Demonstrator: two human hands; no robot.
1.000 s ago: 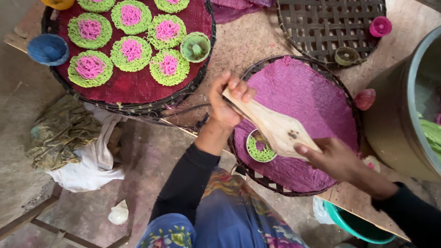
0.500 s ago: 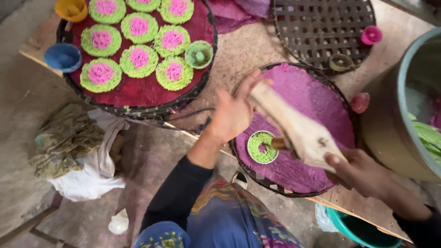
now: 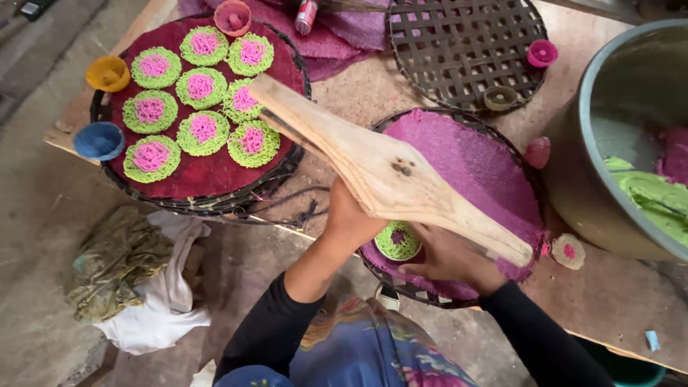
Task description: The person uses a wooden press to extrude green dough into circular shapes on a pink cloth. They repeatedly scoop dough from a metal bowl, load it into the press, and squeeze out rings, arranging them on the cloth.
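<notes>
**Wooden press raised over the purple tray**

We see our left hand (image 3: 351, 218) gripping the wooden press (image 3: 390, 172) from beneath, its fingers hidden behind the wood. Our right hand (image 3: 448, 258) lies under the press's lower end; we cannot tell whether it grasps the press or rests on the tray. Between both hands sits a green noodle round with a pink centre (image 3: 398, 240), on the purple cloth of the round woven tray (image 3: 476, 168). Beyond the left hand, a second tray lined in dark red (image 3: 208, 179) carries many finished green-and-pink rounds. Past the right hand stands a large metal basin (image 3: 609, 179) holding green and pink dough. Both trays rest on the tabletop (image 3: 358, 93).
</notes>
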